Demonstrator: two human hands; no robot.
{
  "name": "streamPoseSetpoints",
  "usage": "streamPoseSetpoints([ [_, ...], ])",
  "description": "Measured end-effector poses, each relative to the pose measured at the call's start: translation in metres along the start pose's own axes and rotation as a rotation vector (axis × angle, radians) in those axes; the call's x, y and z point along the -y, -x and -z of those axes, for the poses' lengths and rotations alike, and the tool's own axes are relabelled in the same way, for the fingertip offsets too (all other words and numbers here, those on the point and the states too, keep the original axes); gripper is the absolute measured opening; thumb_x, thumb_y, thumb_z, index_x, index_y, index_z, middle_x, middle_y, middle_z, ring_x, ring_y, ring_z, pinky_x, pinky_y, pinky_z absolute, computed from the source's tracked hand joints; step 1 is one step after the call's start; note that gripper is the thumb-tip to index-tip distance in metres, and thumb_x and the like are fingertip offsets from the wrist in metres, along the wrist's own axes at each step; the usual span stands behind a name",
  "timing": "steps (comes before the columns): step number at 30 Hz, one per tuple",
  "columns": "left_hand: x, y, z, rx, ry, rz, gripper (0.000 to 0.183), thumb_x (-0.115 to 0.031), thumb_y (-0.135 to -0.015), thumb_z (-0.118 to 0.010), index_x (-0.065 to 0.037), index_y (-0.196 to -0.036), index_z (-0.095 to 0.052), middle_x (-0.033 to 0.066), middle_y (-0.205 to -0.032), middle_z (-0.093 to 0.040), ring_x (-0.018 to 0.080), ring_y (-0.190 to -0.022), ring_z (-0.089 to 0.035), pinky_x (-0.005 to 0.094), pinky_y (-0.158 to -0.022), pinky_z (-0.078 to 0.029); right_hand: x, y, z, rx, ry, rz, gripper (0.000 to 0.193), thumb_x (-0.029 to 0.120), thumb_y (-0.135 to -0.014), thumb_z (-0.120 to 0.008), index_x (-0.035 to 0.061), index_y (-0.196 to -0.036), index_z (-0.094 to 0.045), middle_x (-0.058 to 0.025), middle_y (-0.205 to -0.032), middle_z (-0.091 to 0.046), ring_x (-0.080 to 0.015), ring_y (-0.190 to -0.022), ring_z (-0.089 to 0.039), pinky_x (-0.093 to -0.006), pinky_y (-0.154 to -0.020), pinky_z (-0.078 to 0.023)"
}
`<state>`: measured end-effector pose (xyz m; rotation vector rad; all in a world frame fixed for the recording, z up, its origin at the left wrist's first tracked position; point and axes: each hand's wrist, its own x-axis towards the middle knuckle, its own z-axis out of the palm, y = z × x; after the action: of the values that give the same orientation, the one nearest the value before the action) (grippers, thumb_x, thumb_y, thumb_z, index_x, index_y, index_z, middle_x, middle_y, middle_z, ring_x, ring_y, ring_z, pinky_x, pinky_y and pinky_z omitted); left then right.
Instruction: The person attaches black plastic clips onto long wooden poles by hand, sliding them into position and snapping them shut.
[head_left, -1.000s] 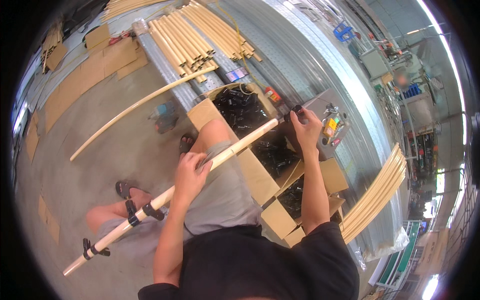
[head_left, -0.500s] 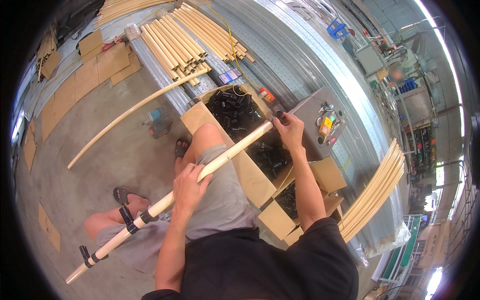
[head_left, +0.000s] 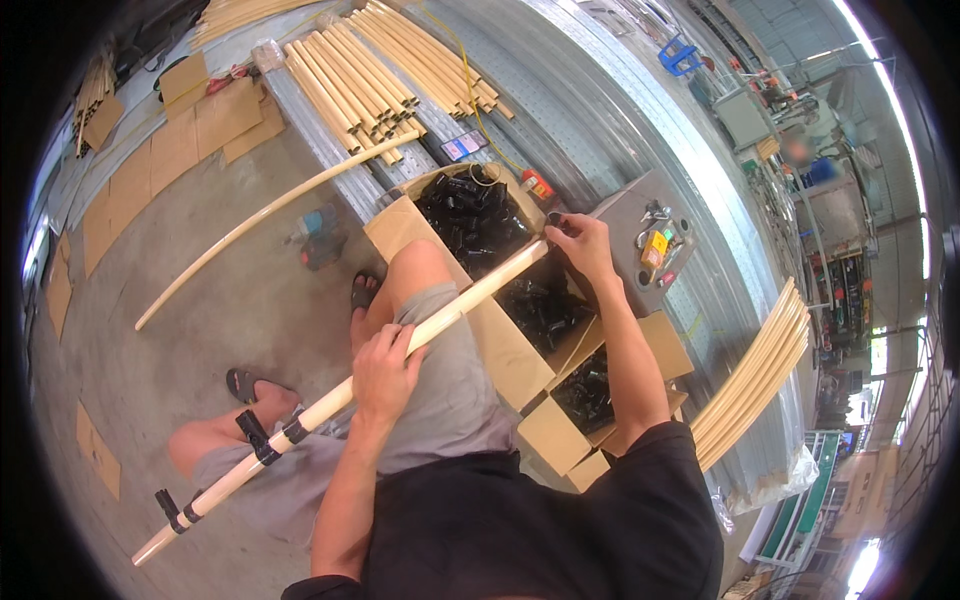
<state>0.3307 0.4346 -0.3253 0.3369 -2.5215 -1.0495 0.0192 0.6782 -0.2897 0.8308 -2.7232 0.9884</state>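
Note:
A long cream pipe [head_left: 325, 408] lies slanted across my lap, from lower left up to the right. My left hand [head_left: 385, 372] is closed around its middle. Toward its lower end sit a black clamp-like fitting [head_left: 257, 437], a black ring [head_left: 294, 430] beside it, and another black fitting [head_left: 177, 512]. At the upper end my right hand [head_left: 585, 248] pinches a small black fitting [head_left: 554, 220] close by the pipe's tip. The fingers partly hide this piece, so I cannot tell whether it touches the pipe.
Cardboard boxes [head_left: 500, 352] full of black fittings stand beside my knee. Beyond them, cream pipes [head_left: 350, 85] lie on metal profiles. One long pipe [head_left: 265, 212] slants above the floor near a power drill [head_left: 322, 250]. More pipes [head_left: 752, 375] lean at the right.
My right hand has shifted slightly, and the black fitting now shows farther above the pipe's tip. My left hand has moved a little to the right, still around the pipe.

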Motion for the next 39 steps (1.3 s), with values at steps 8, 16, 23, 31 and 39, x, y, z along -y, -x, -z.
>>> streamPoseSetpoints([
  [8, -0.002, -0.004, 0.000, 0.003, -0.009, -0.003, 0.026, -0.017, -0.084, -0.077, -0.006, -0.106, -0.069, 0.0091, -0.098, -0.066, 0.0340, -0.087, -0.066, 0.0448, -0.077, -0.053, 0.027, -0.001, 0.001, 0.086, 0.146, 0.041, 0.029, 0.023, -0.077, -0.081, -0.0021, -0.088, -0.075, -0.0129, -0.061, -0.063, -0.0138, -0.054, -0.058, -0.0313, -0.054, -0.044],
  [16, 0.001, -0.008, -0.002, 0.070, 0.013, 0.028, 0.027, -0.019, -0.085, -0.075, -0.005, -0.107, -0.068, 0.0095, -0.098, -0.066, 0.0330, -0.088, -0.067, 0.0434, -0.080, -0.054, 0.025, -0.007, 0.004, 0.115, 0.142, -0.071, 0.034, 0.029, -0.075, -0.081, -0.0022, -0.086, -0.074, -0.0159, -0.062, -0.064, -0.0260, -0.055, -0.063, -0.0358, -0.057, -0.049],
  [23, -0.002, -0.009, -0.004, -0.062, -0.095, -0.126, 0.031, -0.020, -0.086, -0.074, -0.001, -0.110, -0.066, 0.0132, -0.100, -0.066, 0.0327, -0.088, -0.067, 0.0436, -0.079, -0.053, 0.045, -0.009, 0.017, 0.029, 0.118, 0.012, 0.032, 0.027, -0.078, -0.080, -0.0032, -0.087, -0.074, -0.0147, -0.065, -0.067, -0.0177, -0.057, -0.062, -0.0337, -0.058, -0.048],
  [31, -0.002, -0.025, 0.003, 0.298, 0.030, 0.021, 0.024, -0.019, -0.089, -0.070, -0.001, -0.103, -0.064, 0.0176, -0.093, -0.066, 0.0368, -0.086, -0.066, 0.0476, -0.075, -0.052, 0.050, -0.004, 0.034, 0.055, 0.095, -0.081, 0.030, 0.023, -0.080, -0.080, -0.0026, -0.094, -0.076, -0.0077, -0.065, -0.068, -0.0090, -0.062, -0.061, -0.0297, -0.061, -0.049],
  [39, -0.003, -0.019, -0.006, 0.156, -0.039, -0.056, 0.019, -0.013, -0.088, -0.068, 0.001, -0.097, -0.059, 0.0176, -0.088, -0.066, 0.0378, -0.085, -0.067, 0.0487, -0.074, -0.054, 0.038, -0.016, 0.034, 0.153, 0.088, -0.098, 0.033, 0.023, -0.078, -0.081, -0.0062, -0.091, -0.074, -0.0073, -0.062, -0.067, -0.0094, -0.059, -0.058, -0.0301, -0.057, -0.046],
])
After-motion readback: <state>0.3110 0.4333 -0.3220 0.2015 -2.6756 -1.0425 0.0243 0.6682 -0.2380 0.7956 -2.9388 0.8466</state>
